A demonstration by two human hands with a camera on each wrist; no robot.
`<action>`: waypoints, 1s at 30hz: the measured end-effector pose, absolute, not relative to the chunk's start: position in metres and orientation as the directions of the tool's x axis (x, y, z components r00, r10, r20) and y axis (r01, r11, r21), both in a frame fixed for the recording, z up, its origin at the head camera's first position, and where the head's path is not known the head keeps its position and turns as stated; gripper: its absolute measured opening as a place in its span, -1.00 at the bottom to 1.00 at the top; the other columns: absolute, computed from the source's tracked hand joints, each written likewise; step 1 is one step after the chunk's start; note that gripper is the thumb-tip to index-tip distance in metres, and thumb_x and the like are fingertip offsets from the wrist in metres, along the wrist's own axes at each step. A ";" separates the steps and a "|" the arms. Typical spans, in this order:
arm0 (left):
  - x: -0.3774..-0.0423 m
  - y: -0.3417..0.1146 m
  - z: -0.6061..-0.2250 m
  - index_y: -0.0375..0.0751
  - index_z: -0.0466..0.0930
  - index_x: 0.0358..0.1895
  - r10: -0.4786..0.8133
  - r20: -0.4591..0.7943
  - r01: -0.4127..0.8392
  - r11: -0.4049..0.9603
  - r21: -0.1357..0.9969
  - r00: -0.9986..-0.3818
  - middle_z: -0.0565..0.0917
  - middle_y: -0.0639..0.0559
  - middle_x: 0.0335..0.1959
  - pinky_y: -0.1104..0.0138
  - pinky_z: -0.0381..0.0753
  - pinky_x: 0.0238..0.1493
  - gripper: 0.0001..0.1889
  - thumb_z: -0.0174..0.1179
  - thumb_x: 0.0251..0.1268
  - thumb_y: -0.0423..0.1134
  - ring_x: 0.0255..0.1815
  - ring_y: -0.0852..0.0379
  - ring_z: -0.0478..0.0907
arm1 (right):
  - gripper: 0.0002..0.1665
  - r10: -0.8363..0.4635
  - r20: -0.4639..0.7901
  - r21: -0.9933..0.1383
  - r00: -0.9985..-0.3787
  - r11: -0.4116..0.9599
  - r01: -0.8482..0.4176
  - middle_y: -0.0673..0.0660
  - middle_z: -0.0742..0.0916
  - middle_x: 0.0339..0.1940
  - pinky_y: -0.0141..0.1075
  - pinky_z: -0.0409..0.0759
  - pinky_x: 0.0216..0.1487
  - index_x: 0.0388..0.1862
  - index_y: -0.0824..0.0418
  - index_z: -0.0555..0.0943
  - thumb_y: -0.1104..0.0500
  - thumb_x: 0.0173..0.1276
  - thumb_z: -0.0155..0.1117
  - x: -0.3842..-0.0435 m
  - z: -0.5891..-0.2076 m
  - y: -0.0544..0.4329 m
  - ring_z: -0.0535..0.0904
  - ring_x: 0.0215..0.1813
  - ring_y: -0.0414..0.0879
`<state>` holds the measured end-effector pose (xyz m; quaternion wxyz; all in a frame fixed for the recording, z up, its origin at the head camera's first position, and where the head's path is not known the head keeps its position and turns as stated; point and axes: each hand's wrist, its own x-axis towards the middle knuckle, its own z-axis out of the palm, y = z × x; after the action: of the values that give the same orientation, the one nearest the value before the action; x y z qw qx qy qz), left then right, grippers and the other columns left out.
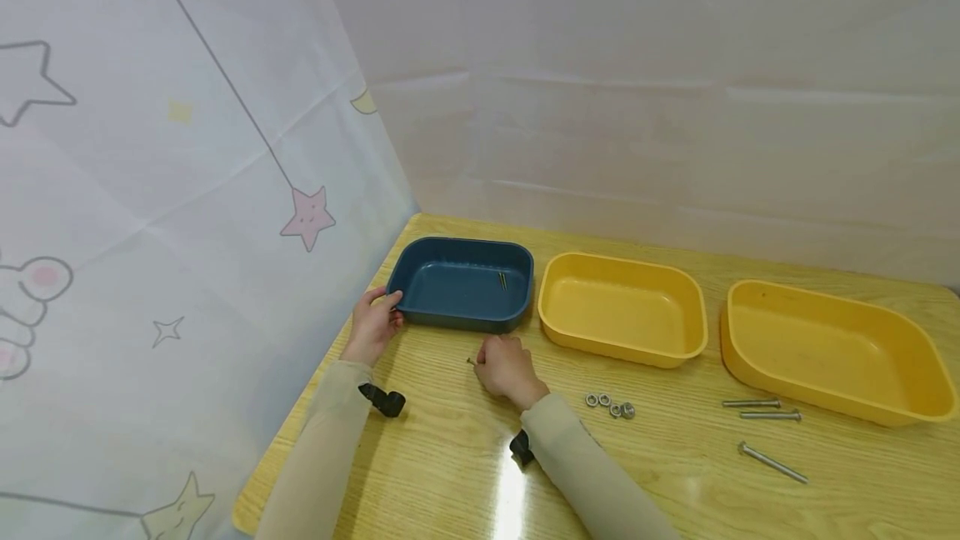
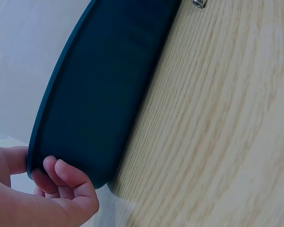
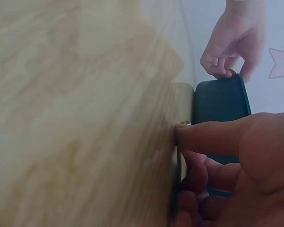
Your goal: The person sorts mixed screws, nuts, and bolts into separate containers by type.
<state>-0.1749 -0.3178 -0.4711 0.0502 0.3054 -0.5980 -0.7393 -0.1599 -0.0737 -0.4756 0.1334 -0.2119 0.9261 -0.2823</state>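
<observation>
My left hand grips the near left corner of a dark blue bin, thumb over the rim and fingers curled under it; the left wrist view shows the curled fingers against the outer wall. Inside the bin lie thin brass-coloured screws. In front of the bin, low over the table, my right hand pinches a small screw between thumb and fingers. Only the head end of that screw shows past the thumb in the right wrist view; the rest is hidden.
Two yellow bins, one in the middle and one at the right, stand beside the blue one. Several nuts lie right of my right hand. Long bolts lie before the right bin. A hanging cloth borders the table's left side.
</observation>
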 end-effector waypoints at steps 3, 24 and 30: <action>-0.175 -0.318 -0.471 -0.05 0.10 0.44 -0.438 -0.393 -0.293 -0.280 0.914 -0.809 0.41 -0.01 -0.18 0.34 0.37 -0.38 -0.41 0.12 0.43 -0.20 -0.54 0.19 0.29 | -0.89 -0.476 -0.147 -0.559 -0.867 0.763 -0.324 0.12 0.70 -0.24 0.11 0.47 -0.05 -0.47 0.09 0.66 0.20 0.24 0.25 -0.161 -0.474 -0.074 0.52 -0.04 0.17; -0.174 -0.318 -0.470 -0.07 0.11 0.43 -0.435 -0.388 -0.302 -0.255 0.918 -0.813 0.42 -0.03 -0.16 0.34 0.38 -0.35 -0.41 0.12 0.43 -0.18 -0.52 0.18 0.31 | -0.71 -0.588 -0.139 -0.556 -0.797 0.712 -0.429 0.17 0.57 -0.41 -0.02 0.50 -0.10 -0.58 0.20 0.49 0.30 0.36 0.03 -0.159 -0.467 -0.069 0.44 -0.26 0.06; -0.174 -0.318 -0.470 -0.06 0.10 0.44 -0.434 -0.386 -0.303 -0.250 0.920 -0.814 0.42 -0.06 -0.11 0.33 0.39 -0.34 -0.41 0.10 0.44 -0.18 -0.51 0.18 0.31 | -0.86 -0.595 0.039 -0.703 -0.803 0.555 -0.446 0.05 0.60 -0.47 -0.33 0.48 -0.36 -0.37 0.23 0.54 0.31 0.36 0.04 -0.164 -0.468 -0.062 0.47 -0.44 -0.16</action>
<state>-0.1737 -0.3179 -0.4698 0.0448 0.3015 -0.6107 -0.7309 -0.1635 -0.0615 -0.4677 0.1021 -0.2971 0.8758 -0.3665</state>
